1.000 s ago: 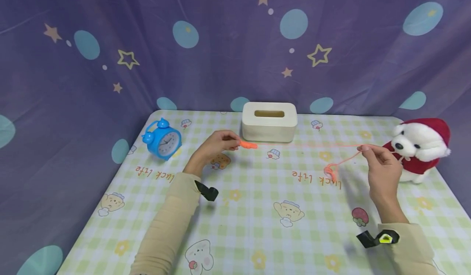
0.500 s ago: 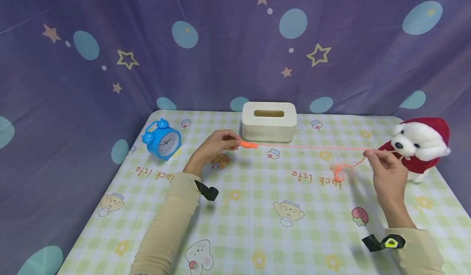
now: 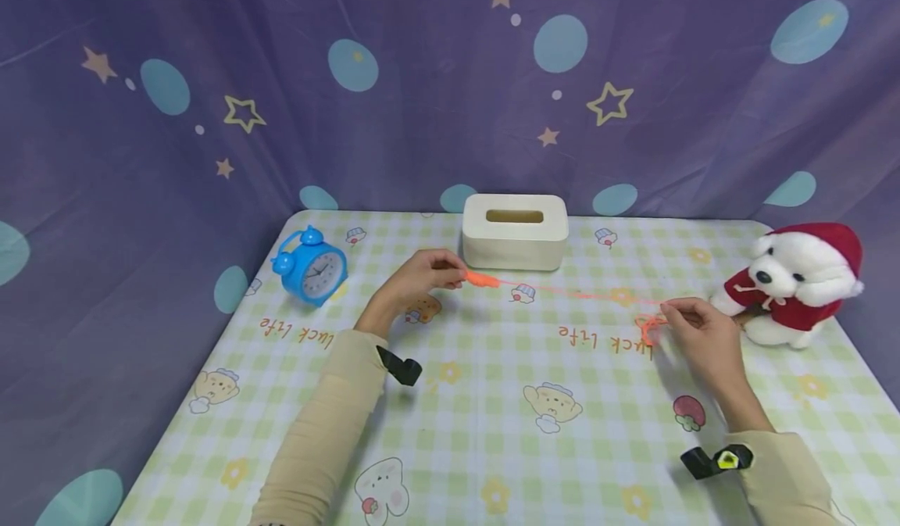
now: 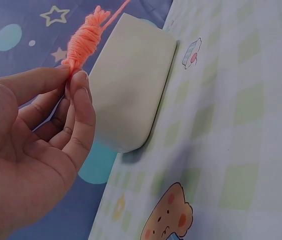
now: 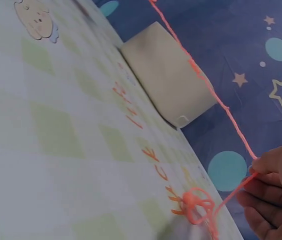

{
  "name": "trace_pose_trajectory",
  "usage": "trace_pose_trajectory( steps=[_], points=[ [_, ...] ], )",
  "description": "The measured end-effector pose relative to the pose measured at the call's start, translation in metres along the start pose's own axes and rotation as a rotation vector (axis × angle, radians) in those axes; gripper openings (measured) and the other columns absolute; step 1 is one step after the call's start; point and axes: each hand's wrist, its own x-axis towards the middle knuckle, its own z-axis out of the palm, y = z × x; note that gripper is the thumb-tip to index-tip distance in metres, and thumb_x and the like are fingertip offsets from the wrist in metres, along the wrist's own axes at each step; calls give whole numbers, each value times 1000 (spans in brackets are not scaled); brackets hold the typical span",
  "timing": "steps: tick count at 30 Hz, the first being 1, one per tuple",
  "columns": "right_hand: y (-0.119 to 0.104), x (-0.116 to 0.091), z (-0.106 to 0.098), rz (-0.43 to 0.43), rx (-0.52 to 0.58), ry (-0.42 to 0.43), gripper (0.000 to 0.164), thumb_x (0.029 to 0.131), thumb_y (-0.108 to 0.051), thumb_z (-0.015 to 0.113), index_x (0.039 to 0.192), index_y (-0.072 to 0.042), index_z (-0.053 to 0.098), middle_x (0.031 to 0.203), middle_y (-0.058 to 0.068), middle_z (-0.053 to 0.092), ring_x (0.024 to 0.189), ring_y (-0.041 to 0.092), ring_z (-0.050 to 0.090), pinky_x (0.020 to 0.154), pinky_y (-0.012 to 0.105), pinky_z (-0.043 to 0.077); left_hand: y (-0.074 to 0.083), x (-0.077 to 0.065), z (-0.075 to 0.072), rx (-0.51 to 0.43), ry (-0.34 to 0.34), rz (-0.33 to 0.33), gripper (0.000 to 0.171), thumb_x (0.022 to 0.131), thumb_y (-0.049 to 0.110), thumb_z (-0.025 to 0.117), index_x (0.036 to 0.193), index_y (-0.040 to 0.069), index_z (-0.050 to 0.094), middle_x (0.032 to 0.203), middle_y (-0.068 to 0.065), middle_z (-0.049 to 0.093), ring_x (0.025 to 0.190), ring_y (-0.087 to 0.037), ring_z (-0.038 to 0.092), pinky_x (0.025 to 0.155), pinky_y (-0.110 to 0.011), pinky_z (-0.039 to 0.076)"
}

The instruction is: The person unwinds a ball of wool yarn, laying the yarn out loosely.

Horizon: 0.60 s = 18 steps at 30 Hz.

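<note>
My left hand (image 3: 425, 277) pinches one end of a small wound bundle of orange yarn (image 4: 83, 42) between thumb and fingertips, above the table left of the tissue box. From the bundle a single strand of yarn (image 5: 225, 106) runs across to my right hand (image 3: 706, 342), which pinches it between thumb and forefinger at the right side. Below the right fingertips the yarn goes on into a loose looped tangle (image 5: 197, 202) close over the tablecloth's printed letters. In the head view the strand slopes slightly down toward the right hand.
A cream tissue box (image 3: 515, 245) stands at the back middle, just behind the strand. On the left is a blue alarm clock (image 3: 312, 268). A white plush bear (image 3: 798, 284) in red clothes sits beyond the right hand. Checked cloth (image 3: 478, 416) covers the table; a purple curtain (image 3: 436, 143) hangs behind.
My right hand first went slightly right, then came back left and lower, away from the bear. The strand now slopes more. My left hand has shifted barely to the right.
</note>
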Motion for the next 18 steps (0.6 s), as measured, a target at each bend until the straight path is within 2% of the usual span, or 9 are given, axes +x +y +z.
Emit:
trace_pose_trajectory(
  steps=[2, 4, 9, 13, 18],
  points=[
    [-1, -1, 2, -15, -30, -28, 35, 95, -37, 57, 106, -5, 68, 96, 11, 71, 73, -21, 49, 62, 7, 42, 0, 0, 1, 1, -5, 2, 15, 93, 14, 63, 104, 3, 65, 104, -24, 62, 88, -23, 62, 97, -53, 48],
    [-1, -1, 5, -25, -49, -55, 36, 96, -38, 56, 106, -5, 68, 99, 15, 71, 74, -20, 48, 63, 9, 42, 1, 0, 3, 1, -12, 7, 15, 93, 14, 63, 103, 3, 65, 101, -20, 63, 88, -22, 62, 97, -52, 48],
    [-3, -2, 11, -45, -66, -87, 33, 96, -37, 57, 105, -7, 68, 97, 14, 72, 75, -16, 49, 64, 13, 43, 3, 0, 6, -2, -23, 11, 14, 93, 12, 63, 103, 1, 64, 92, -8, 65, 86, -19, 63, 98, -56, 46],
    [-6, -2, 14, -65, -67, -87, 29, 95, -35, 59, 104, -9, 69, 98, 13, 72, 77, -15, 50, 66, 15, 42, 3, 0, 7, 0, -32, 9, 13, 94, 10, 61, 103, 1, 64, 92, -7, 65, 90, -25, 63, 99, -56, 45],
    [-12, -2, 16, -94, -83, -78, 27, 95, -34, 59, 106, -10, 68, 102, 11, 71, 84, -8, 51, 75, 23, 43, 4, 0, 7, -4, -46, 8, 12, 95, 9, 60, 102, 1, 64, 96, -11, 65, 94, -31, 62, 99, -56, 45]
  ],
)
